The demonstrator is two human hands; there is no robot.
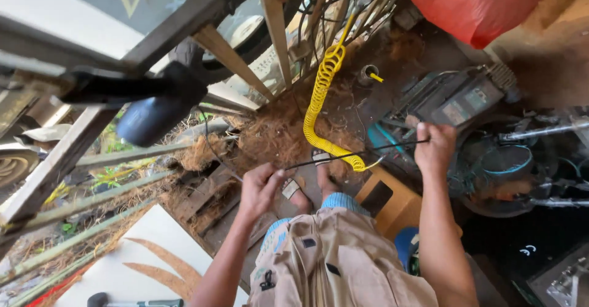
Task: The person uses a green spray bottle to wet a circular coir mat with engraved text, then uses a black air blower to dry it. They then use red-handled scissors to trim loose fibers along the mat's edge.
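A thin black rod (356,152) is held level above the feet, across the yellow coiled hose (319,92); the right hand (434,147) is closed on one end, the left hand (261,187) is pinched on the other; it is best kept taut, with an even pull from both ends.

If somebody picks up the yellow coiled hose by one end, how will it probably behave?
The yellow coiled hose would probably stretch and sag, since its loops already hang loosely. It looks light, being thin tubing. It may snag on the wooden frame it passes beside.
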